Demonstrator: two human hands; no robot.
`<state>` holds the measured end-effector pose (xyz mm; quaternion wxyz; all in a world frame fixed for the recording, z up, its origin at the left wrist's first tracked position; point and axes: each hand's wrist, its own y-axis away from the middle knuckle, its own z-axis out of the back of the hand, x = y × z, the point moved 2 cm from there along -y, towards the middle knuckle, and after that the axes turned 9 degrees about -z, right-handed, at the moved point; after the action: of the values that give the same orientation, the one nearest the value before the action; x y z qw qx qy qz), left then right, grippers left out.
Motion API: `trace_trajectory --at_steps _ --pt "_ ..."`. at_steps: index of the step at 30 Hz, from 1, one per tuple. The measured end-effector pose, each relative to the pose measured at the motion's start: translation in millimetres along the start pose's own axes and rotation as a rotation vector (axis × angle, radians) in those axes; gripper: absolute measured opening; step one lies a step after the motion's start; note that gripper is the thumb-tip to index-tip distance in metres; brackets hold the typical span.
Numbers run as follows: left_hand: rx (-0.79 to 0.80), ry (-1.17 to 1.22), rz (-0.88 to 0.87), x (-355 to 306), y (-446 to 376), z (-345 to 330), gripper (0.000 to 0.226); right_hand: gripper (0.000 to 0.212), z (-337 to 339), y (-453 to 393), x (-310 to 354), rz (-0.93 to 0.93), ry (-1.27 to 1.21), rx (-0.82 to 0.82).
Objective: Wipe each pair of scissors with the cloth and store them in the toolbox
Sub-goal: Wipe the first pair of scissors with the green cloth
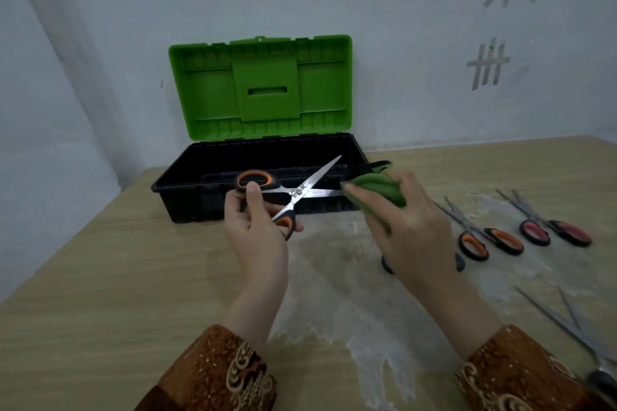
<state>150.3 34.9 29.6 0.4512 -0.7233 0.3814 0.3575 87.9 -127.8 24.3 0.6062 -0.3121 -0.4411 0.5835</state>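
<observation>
My left hand [257, 227] grips the orange-and-black handles of a pair of scissors [300, 192], held spread open in the air in front of the toolbox. My right hand [410, 227] clutches a bunched green cloth [377, 187] that wraps the tip of the lower blade. The toolbox [187, 190] has a black base and its green lid [260, 87] stands upright against the wall. On the table to the right lie an orange-handled pair [484, 237] and a red-handled pair [547, 227], both closed.
Another pair of scissors [574, 327] lies open near the table's right edge. A dark handle [460, 262] peeks out from behind my right wrist. A pale worn patch [350, 277] covers the wooden tabletop below my hands. Grey tape marks [489, 65] are on the wall.
</observation>
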Motion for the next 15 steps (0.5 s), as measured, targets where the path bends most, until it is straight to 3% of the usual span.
trace_trajectory --at_steps 5,12,15 --pt "0.074 0.008 -0.119 -3 9 -6 0.021 0.028 -12 7 20 0.022 -0.091 0.128" --pt "0.061 -0.006 -0.157 -7 5 -4 0.021 0.027 -10 4 -14 -0.223 -0.053 0.159" --pt "0.058 -0.014 -0.141 -5 5 -3 0.021 0.034 -5 1 -10 -0.231 -0.109 0.110"
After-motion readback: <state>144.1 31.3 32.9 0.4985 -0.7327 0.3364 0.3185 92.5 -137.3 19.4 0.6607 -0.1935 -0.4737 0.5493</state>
